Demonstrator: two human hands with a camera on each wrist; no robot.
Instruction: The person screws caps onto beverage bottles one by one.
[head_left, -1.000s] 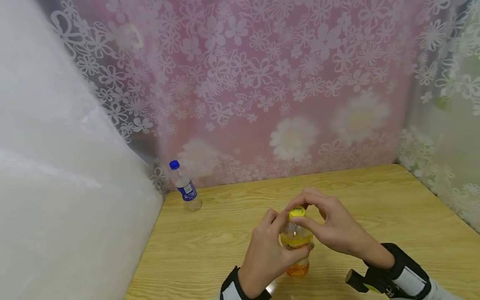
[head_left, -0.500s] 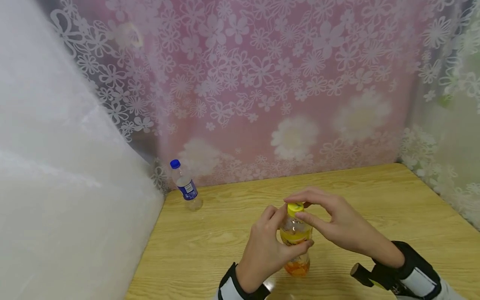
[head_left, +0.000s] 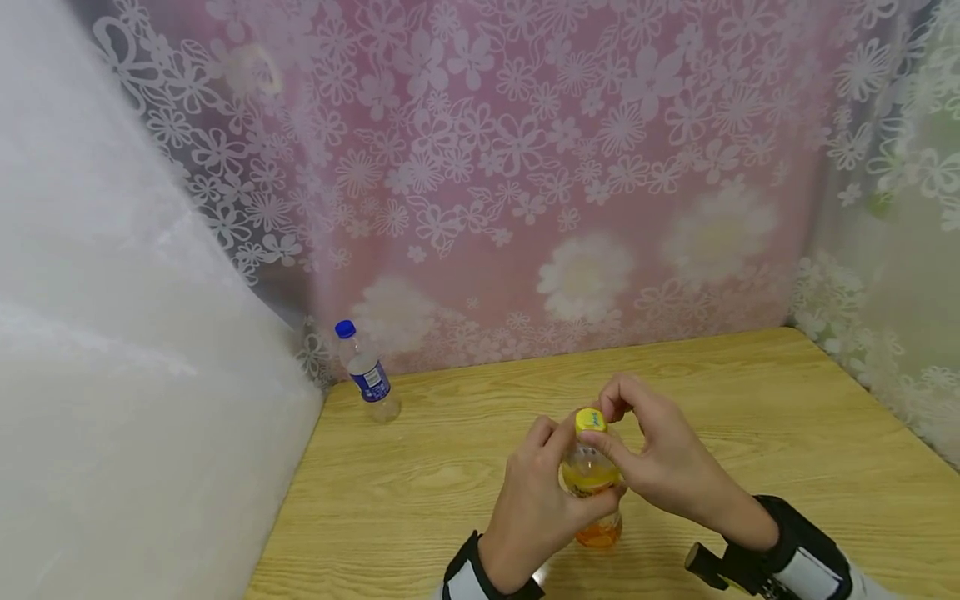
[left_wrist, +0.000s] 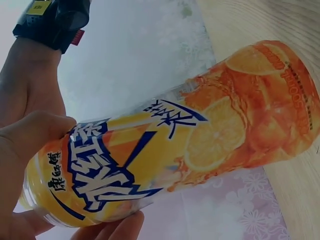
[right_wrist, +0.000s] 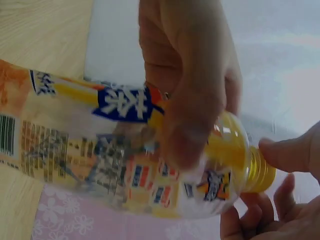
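An iced-tea bottle (head_left: 592,478) with a yellow and orange printed label stands upright on the wooden table, near the front. My left hand (head_left: 536,496) grips its upper body, thumb on the near side. In the left wrist view, the label of the bottle (left_wrist: 155,155) shows orange slices. At the neck, the thumb of my right hand (head_left: 667,454) presses the yellow cap (head_left: 591,419), and its curled fingers lie behind it. The right wrist view shows the right thumb (right_wrist: 290,155) against the cap (right_wrist: 262,172), with several fingers on the other side.
A clear plastic bottle (head_left: 371,379) with a blue cap and blue label stands at the table's back left corner. A pink floral curtain (head_left: 487,317) hangs behind the table (head_left: 420,483). White sheeting (head_left: 150,350) closes the left side.
My right hand's fingers, stretched over the cap half a second ago, are now curled behind it, and the hand has turned. My left hand keeps its grip on the bottle.
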